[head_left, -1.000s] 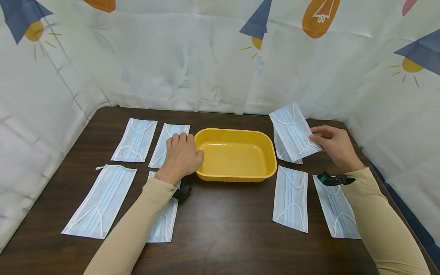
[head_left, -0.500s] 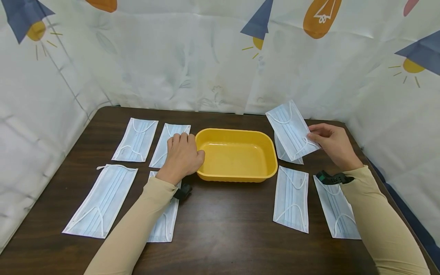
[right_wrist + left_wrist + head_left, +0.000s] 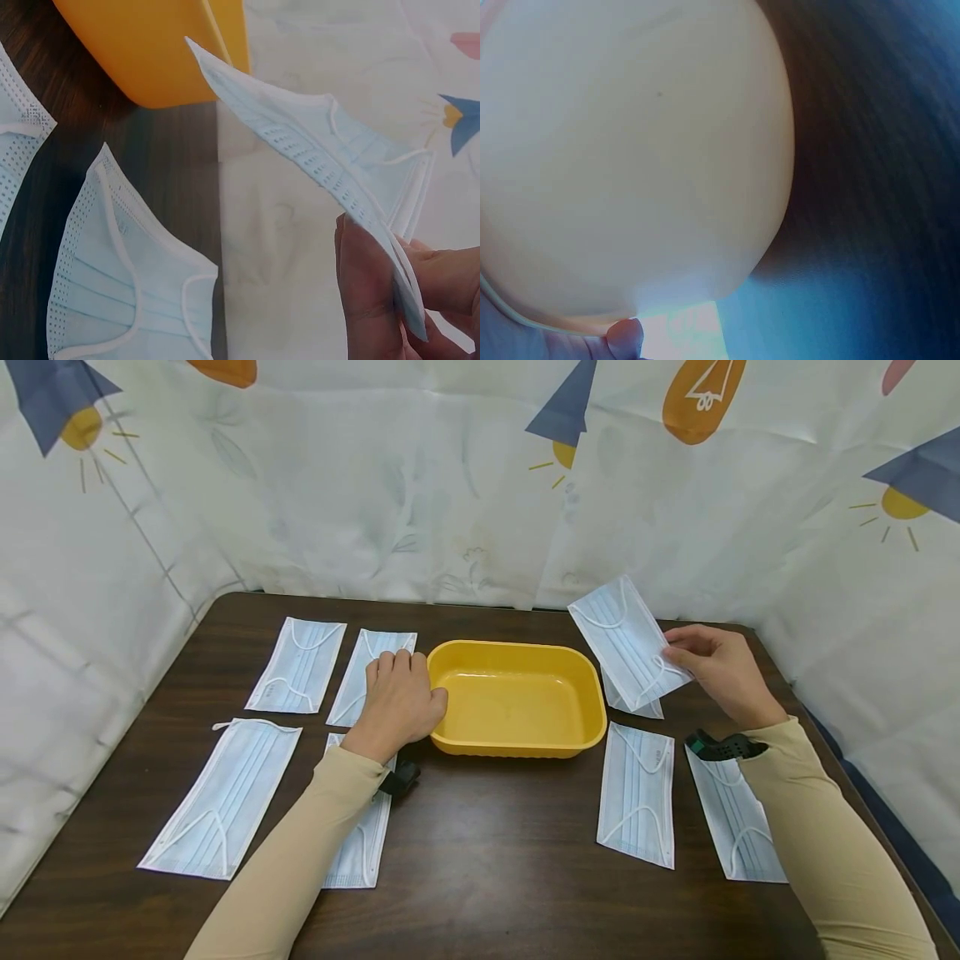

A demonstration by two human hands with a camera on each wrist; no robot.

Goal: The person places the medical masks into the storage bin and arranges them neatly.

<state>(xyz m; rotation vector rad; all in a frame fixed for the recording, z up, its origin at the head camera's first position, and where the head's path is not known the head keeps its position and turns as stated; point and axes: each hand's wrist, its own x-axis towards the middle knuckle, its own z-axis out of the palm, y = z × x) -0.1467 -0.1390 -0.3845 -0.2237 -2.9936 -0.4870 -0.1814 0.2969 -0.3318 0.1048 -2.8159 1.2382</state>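
My right hand pinches a pale blue face mask by its lower right edge. The mask is raised and tilted, overlapping in view another mask that lies on the table. In the right wrist view, thumb and fingers hold the folded mask nearly edge-on. My left hand grips the left rim of a yellow plastic basin. Nothing lies inside the basin. In the left wrist view, the basin's wall fills much of the frame and a fingertip shows at its rim.
More masks lie flat on the dark wooden table. Left of the basin are several, including a far-left mask and a near-left mask. Two lie at the near right: one mask and another partly under my right forearm.
My right hand has moved slightly left with the pinched mask, bringing it nearer the basin. My left hand and the basin stay where they were.
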